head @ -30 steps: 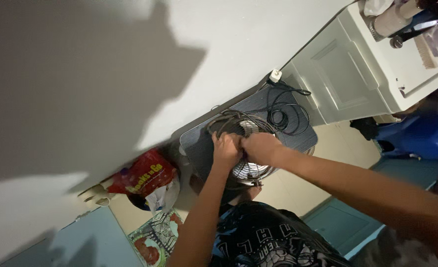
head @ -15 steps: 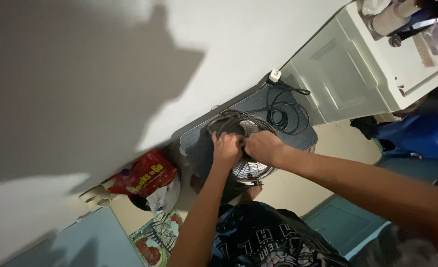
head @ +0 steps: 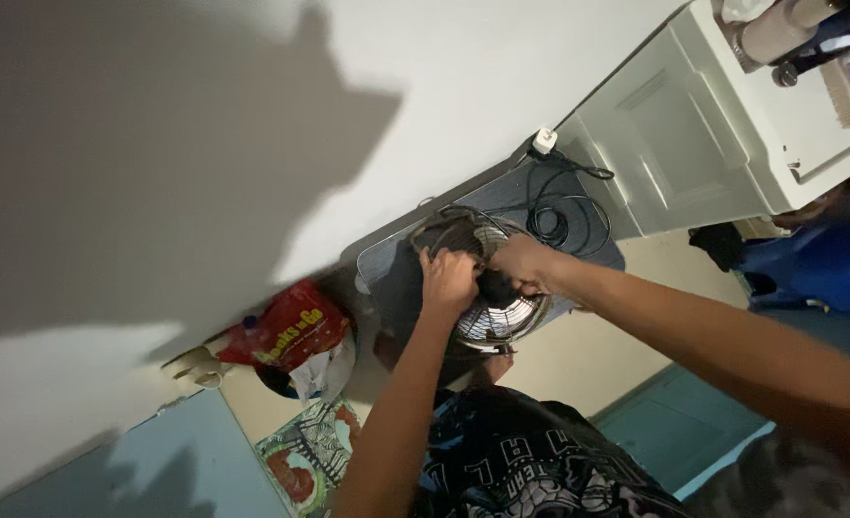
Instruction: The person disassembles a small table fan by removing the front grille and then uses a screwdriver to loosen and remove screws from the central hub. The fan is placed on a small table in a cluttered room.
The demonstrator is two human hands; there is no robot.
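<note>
Dim light and a pale wall framed the scene as a person's left hand (head: 447, 280) and right hand (head: 524, 264) both clenched the wire guard of a round fan (head: 483, 283), steadying it from either side; it sat on a grey board (head: 578, 192) beside a coiled black cord (head: 561, 216), face turned toward the camera.

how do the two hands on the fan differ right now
The left hand is a closed fist on the fan grille, knuckles toward the camera. The right hand comes in from the side, fingers curled around something dark. The left forearm rises from below, the right from the lower right. Both touch the fan's front.
</note>
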